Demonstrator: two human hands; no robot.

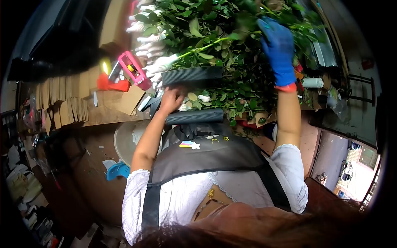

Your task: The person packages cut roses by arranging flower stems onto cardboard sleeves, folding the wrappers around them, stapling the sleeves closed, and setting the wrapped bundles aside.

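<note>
My right hand (279,47), in a blue knitted glove with a red cuff, is closed on the leafy end of a long green flower stem (206,46). The stem slants down left to its flower head, wrapped in a white net sleeve (163,64). My bare left hand (173,99) is at the left ends of two black ribbed pads, the upper pad (192,77) and the lower pad (194,116). Its fingers are a little apart, partly shaded, with nothing visible in them. A white flower head (204,98) lies among leaves right of it.
Leafy stems (215,20) are heaped across the table, with white-sleeved heads along the left. A pink tape dispenser (134,70), a red tool (112,84) and upright cardboard pieces (70,97) stand to the left. A white roll (313,82) is at right; a blue stool (118,170) is below.
</note>
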